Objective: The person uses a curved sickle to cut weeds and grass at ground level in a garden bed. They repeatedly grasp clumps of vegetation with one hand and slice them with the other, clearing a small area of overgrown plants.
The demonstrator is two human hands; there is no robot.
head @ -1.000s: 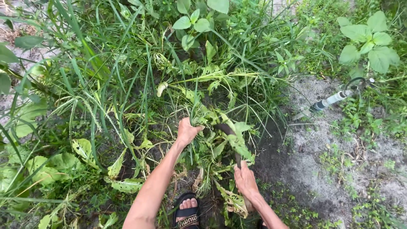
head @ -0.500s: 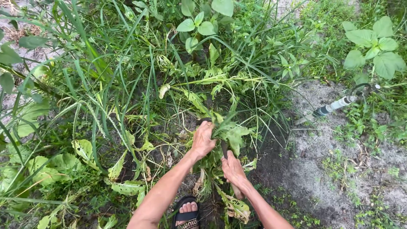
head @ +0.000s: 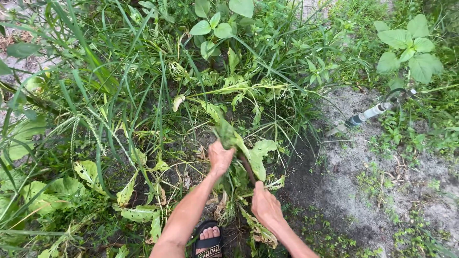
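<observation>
Nearest to us, at the bottom edge, our foot in a black sandal (head: 209,241) stands on dark soil among wilted leaves. Just above and to its right, our right hand (head: 266,206) is clenched around the lower end of a dark, slim tool handle (head: 247,169) that slants up and left into the plants; the working end is hidden in the leaves, so we cannot tell what kind of tool it is. A little farther up, our left hand (head: 220,157) is closed in a fist around a bunch of broad-leaved weeds (head: 239,143), the gripped stems rising above the knuckles and the pale green leaves drooping to the right, touching the handle. The 2 hands are near each other, the left higher and farther left.

Around them lie limp, yellowing leaves (head: 138,212) on the ground. To the right, a patch of bare sandy soil (head: 354,181) spreads out. Beyond it, a white and dark pipe fitting (head: 367,114) lies tilted, with a thin black hose (head: 399,91) looping off it. Farther still, tall grass (head: 119,81) fills the left, and round-leaved plants (head: 406,45) stand at the upper right.
</observation>
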